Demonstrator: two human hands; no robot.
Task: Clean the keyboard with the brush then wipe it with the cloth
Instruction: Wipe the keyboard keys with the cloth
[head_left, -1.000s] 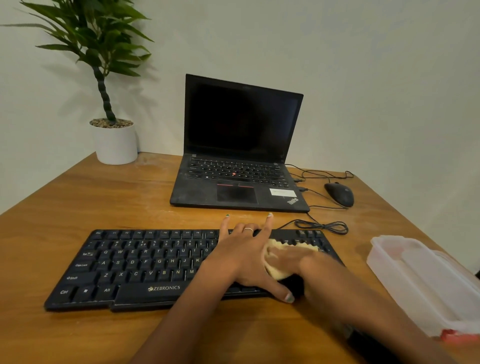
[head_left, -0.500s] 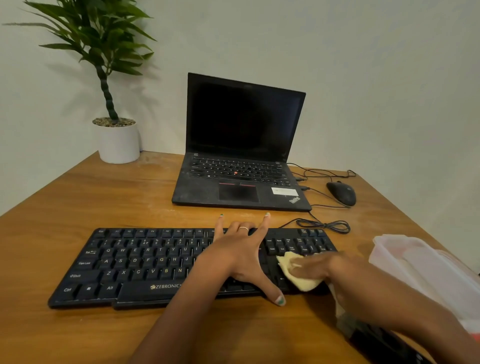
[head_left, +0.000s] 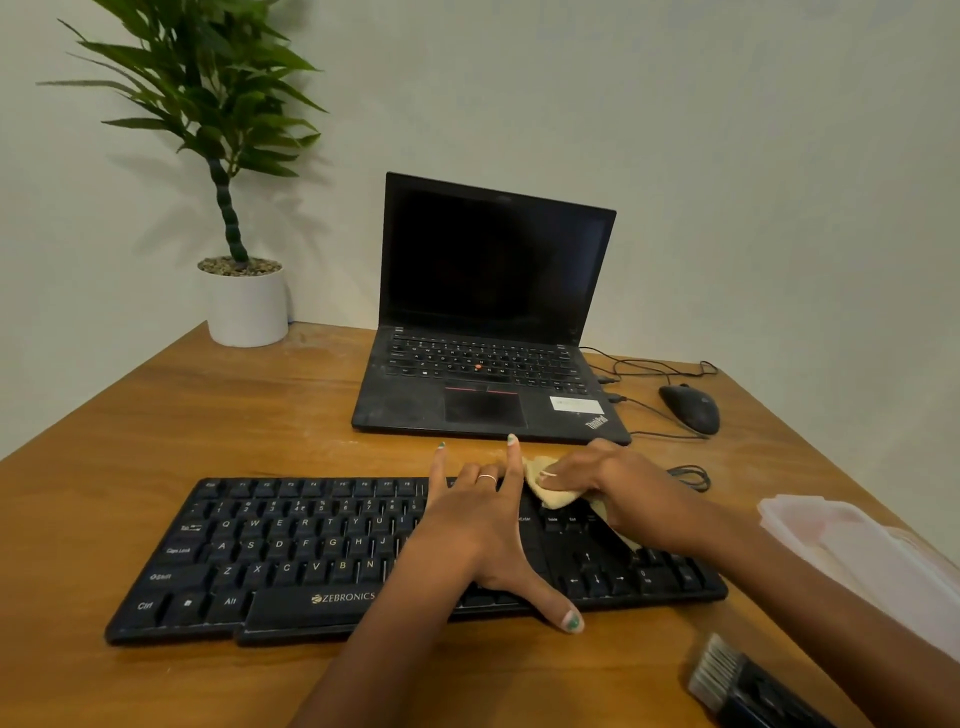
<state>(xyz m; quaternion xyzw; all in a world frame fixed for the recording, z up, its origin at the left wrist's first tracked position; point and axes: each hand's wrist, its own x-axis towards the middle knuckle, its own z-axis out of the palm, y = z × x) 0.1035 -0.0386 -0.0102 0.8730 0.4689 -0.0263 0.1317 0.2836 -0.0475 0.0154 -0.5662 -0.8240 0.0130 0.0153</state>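
Observation:
A black Zebronics keyboard (head_left: 291, 551) lies across the wooden table (head_left: 218, 410) in front of me. My left hand (head_left: 483, 530) rests flat on its middle with fingers spread, thumb at the front edge. My right hand (head_left: 597, 483) presses a pale yellow cloth (head_left: 553, 493) onto the keyboard's back right part, fingers lying over the cloth. The brush (head_left: 727, 680), black with grey bristles, lies on the table at the bottom right, touched by neither hand.
An open black laptop (head_left: 488, 332) stands behind the keyboard, with a black mouse (head_left: 691, 408) and loose cables (head_left: 685, 475) to its right. A potted plant (head_left: 244, 301) sits at the back left. A translucent plastic container (head_left: 862, 551) lies at the right edge.
My right hand has slid the cloth from the keyboard's front right edge up to its back edge. The left hand has stayed in place on the keys.

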